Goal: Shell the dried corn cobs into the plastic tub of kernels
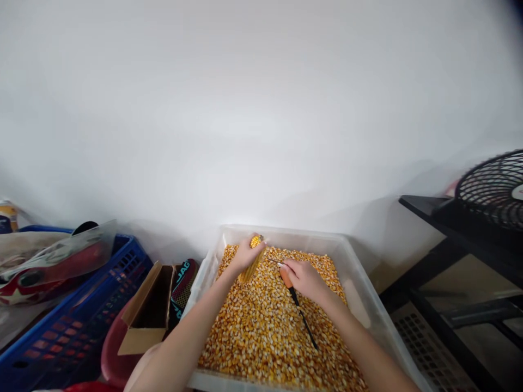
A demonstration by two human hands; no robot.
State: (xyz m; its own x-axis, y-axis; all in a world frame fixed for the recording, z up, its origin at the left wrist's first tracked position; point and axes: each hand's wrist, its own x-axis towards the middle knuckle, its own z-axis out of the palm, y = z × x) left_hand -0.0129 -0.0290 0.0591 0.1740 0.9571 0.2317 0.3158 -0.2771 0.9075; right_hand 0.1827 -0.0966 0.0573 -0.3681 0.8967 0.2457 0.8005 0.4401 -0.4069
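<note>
In clear tub (359, 272) of kernels (261, 326) | left fingers (245, 253) grip cob (252, 260) | right fingers (300, 275) grip screwdriver (296, 299)

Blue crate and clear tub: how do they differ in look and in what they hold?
The blue crate has perforated, opaque sides; the clear tub has smooth, see-through walls. The blue crate holds plastic bags; the clear tub is filled with loose corn kernels. Both hands work in the clear tub, the left hand gripping a corn cob and the right hand a tool; none touches the blue crate. Both are rectangular plastic bins.
</note>
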